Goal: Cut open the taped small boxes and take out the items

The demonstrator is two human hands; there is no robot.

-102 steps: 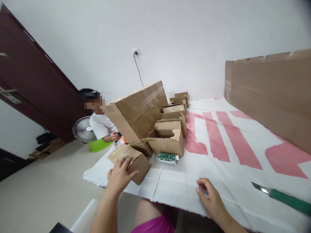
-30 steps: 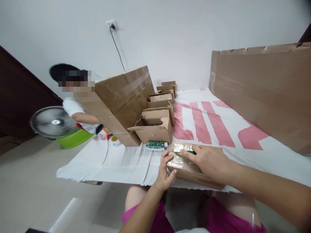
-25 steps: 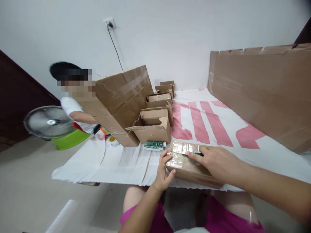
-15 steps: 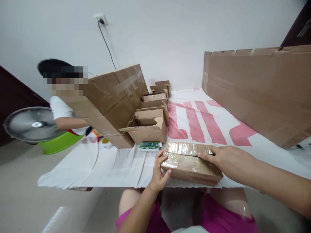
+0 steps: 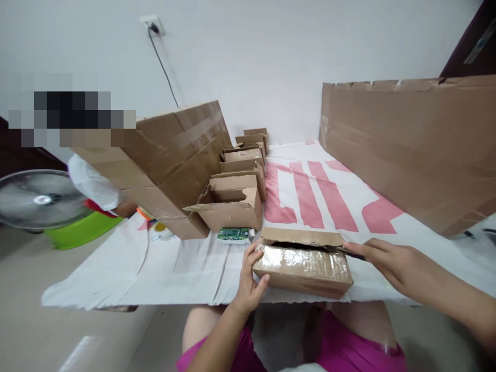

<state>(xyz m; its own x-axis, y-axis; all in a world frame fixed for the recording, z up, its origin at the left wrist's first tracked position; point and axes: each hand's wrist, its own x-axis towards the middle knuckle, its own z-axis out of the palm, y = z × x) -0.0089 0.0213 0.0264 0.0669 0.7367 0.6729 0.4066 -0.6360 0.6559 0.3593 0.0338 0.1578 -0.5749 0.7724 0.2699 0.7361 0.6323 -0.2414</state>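
A taped cardboard box (image 5: 302, 271) lies at the front edge of the cloth-covered table. Along its top runs a dark gap, and the rear flap (image 5: 298, 236) is lifted slightly. My left hand (image 5: 250, 281) grips the box's left end, thumb on the front and fingers over the top. Pinched in my right hand (image 5: 391, 258) is a slim dark knife (image 5: 353, 253), its far end at the right end of the gap; the blade itself is hard to make out. A small green-and-white carton (image 5: 234, 235) stands just behind my left hand.
Several open cardboard boxes (image 5: 234, 206) line up toward the wall. Tall cardboard panels stand at left (image 5: 174, 150) and right (image 5: 403, 150). Beyond the left panel are another person's sleeve (image 5: 91, 181), a fan (image 5: 39, 199) and a green basin (image 5: 81, 230).
My right hand has slid right with the knife, off the box top to beyond its right end. The top seam has parted into a wider gap. My left hand keeps its grip.
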